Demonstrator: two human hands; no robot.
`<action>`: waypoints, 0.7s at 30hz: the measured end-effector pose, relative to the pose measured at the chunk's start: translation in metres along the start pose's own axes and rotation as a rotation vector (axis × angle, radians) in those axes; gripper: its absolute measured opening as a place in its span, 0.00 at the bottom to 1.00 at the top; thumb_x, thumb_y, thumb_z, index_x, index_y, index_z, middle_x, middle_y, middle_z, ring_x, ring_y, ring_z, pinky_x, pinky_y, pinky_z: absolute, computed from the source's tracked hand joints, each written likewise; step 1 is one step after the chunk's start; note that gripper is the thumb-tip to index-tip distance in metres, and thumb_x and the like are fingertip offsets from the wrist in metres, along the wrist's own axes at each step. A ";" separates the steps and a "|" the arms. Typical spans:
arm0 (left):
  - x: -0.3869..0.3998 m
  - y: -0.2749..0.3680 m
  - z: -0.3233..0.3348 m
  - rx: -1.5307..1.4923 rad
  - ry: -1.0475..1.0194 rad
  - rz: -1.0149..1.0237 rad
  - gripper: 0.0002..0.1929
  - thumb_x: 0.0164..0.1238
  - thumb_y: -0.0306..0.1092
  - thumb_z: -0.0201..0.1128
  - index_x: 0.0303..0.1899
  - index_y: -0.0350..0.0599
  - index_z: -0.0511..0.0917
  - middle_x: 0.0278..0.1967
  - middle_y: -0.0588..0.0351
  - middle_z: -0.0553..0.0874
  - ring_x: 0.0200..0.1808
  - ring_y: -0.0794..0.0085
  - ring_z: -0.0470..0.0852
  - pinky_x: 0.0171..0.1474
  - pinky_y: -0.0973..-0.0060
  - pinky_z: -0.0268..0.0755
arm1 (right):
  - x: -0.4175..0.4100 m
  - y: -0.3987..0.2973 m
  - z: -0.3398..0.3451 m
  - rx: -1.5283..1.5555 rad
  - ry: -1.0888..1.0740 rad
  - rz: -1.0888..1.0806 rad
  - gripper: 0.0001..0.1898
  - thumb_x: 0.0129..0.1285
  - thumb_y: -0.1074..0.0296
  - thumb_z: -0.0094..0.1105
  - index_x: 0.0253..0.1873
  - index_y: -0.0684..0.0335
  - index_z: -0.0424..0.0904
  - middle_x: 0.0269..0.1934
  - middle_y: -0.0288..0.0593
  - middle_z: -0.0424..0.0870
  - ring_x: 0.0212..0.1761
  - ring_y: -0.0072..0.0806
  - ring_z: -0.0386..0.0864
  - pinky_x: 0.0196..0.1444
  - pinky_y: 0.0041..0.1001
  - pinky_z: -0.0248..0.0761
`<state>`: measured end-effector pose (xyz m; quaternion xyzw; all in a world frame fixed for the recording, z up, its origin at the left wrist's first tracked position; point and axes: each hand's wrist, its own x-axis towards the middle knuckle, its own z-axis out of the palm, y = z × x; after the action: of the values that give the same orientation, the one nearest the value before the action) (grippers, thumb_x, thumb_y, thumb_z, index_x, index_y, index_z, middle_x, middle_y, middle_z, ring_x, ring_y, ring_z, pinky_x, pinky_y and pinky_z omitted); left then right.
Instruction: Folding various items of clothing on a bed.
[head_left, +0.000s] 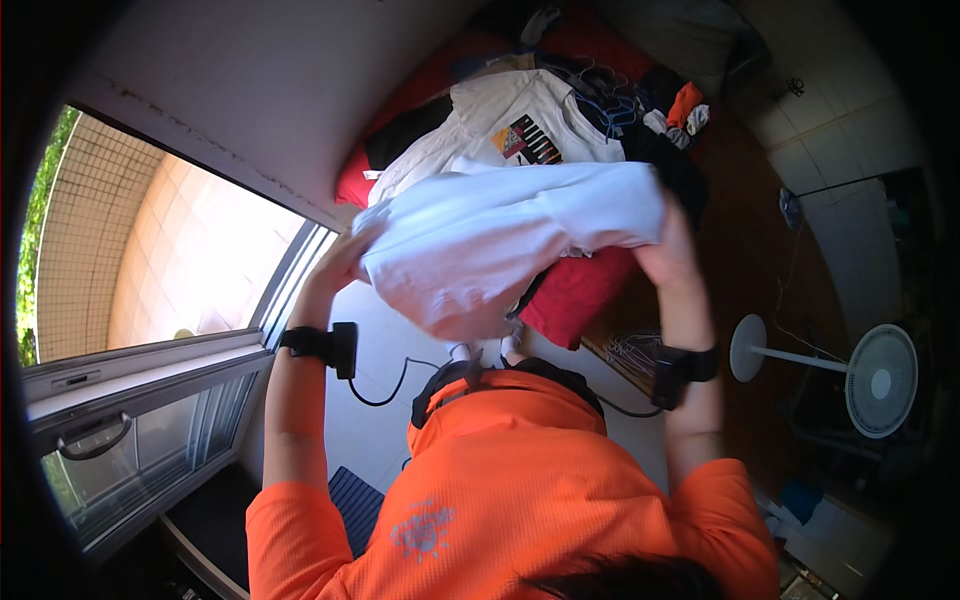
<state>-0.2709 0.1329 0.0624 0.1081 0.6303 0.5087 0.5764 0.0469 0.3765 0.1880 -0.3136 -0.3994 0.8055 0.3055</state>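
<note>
A white cloth garment (495, 232) is spread in the air between my two hands, above the near end of a bed. My left hand (346, 259) grips its left edge. At the other end my right hand (667, 244) is shut on the fabric, slightly blurred, its fingers partly hidden by the cloth. Behind the garment lies a white T-shirt (574, 124) with a printed coloured patch on its chest, flat on the bed. Blue clothes hangers (616, 112) lie by its right side.
Dark clothes and small rolled items, one an orange cloth (684, 103), lie on the red bedding (585, 292). A sliding window (150, 360) stands at left. At right are a white standing fan (881, 381) and a bundle of wire hangers (634, 351) near my right forearm.
</note>
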 end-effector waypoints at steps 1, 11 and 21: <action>-0.004 -0.015 -0.020 -0.045 0.143 -0.017 0.27 0.57 0.44 0.62 0.50 0.30 0.67 0.36 0.54 0.78 0.33 0.76 0.79 0.32 0.82 0.75 | -0.005 -0.020 -0.006 0.068 0.116 -0.038 0.16 0.64 0.59 0.45 0.49 0.64 0.72 0.43 0.37 0.77 0.44 0.23 0.75 0.48 0.25 0.66; -0.036 0.024 -0.050 -0.138 0.240 0.254 0.21 0.64 0.43 0.53 0.46 0.31 0.73 0.34 0.50 0.79 0.36 0.72 0.79 0.35 0.81 0.74 | -0.004 -0.095 -0.059 -0.733 -0.053 -0.282 0.13 0.66 0.67 0.41 0.46 0.69 0.73 0.39 0.39 0.78 0.40 0.18 0.75 0.43 0.18 0.66; -0.044 0.091 0.083 -0.219 -0.168 0.407 0.13 0.62 0.40 0.56 0.41 0.42 0.72 0.34 0.53 0.79 0.33 0.72 0.81 0.36 0.76 0.76 | 0.015 -0.003 0.016 -1.067 -0.179 -0.343 0.07 0.60 0.67 0.53 0.38 0.65 0.74 0.29 0.34 0.74 0.31 0.17 0.71 0.35 0.18 0.65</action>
<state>-0.2285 0.1864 0.1746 0.2116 0.4864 0.6690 0.5207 0.0259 0.3818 0.1945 -0.2857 -0.8207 0.4544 0.1959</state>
